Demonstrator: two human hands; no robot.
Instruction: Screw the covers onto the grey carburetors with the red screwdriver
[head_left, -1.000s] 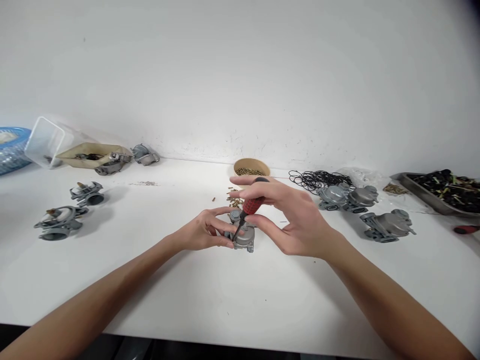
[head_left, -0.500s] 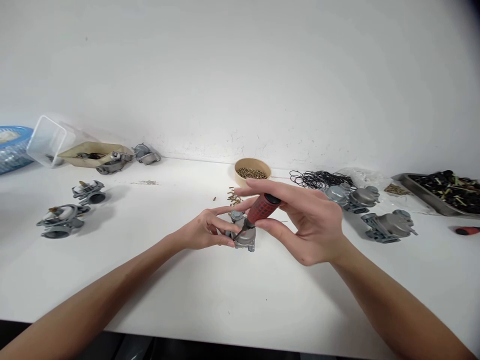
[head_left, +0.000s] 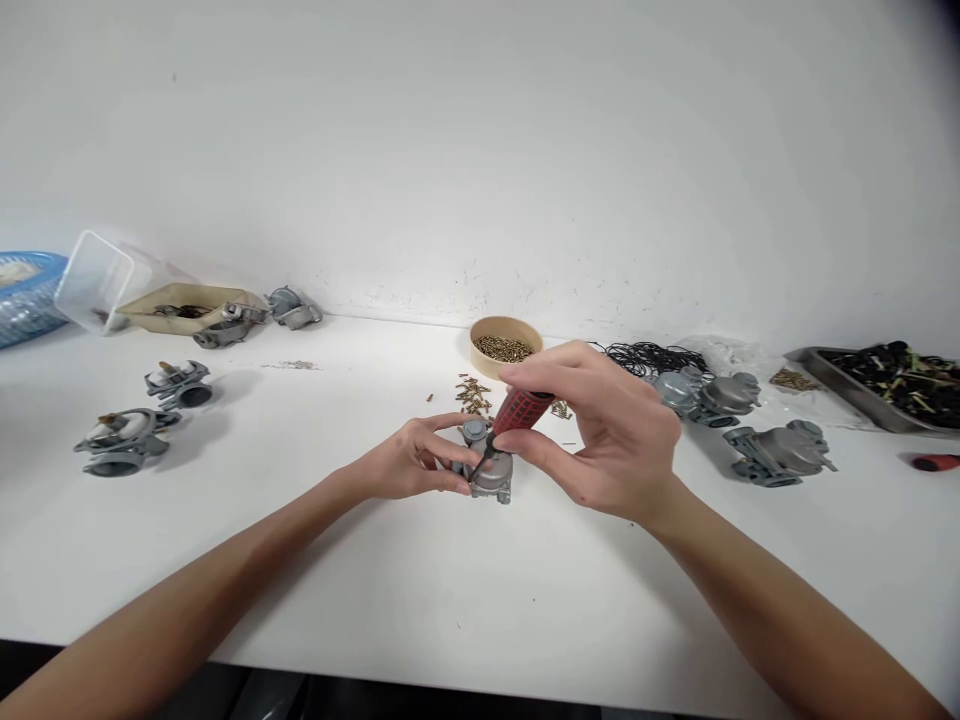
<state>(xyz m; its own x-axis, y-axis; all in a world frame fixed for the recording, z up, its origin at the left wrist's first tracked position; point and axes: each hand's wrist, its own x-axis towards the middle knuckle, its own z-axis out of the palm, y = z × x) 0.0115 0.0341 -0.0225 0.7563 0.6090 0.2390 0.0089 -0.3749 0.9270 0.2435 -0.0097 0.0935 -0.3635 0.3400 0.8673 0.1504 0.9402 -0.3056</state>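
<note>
A grey metal carburetor (head_left: 493, 474) rests on the white table, held at its left side by the fingers of my left hand (head_left: 424, 460). My right hand (head_left: 611, 435) grips the red and black handle of a screwdriver (head_left: 523, 412) between thumb and fingers. The shaft slants down to the left, its tip at the carburetor's near left edge, close to my left fingertips. Whatever the tip meets there is too small to make out. Small brass parts (head_left: 474, 396) lie loose just behind the carburetor.
Behind stands a round tan tub (head_left: 506, 345) of brass pieces. More carburetors sit to the right (head_left: 780, 452) and left (head_left: 124, 440). Black rubber rings (head_left: 652, 358), a metal tray (head_left: 862, 390) and another red-handled tool (head_left: 935, 462) lie on the right; a yellowish container (head_left: 172, 305) lies back left.
My right hand has turned on the screwdriver, its fingers drawn back and more curled, and the handle has tipped slightly left. My left hand and the carburetor stay practically in place.
</note>
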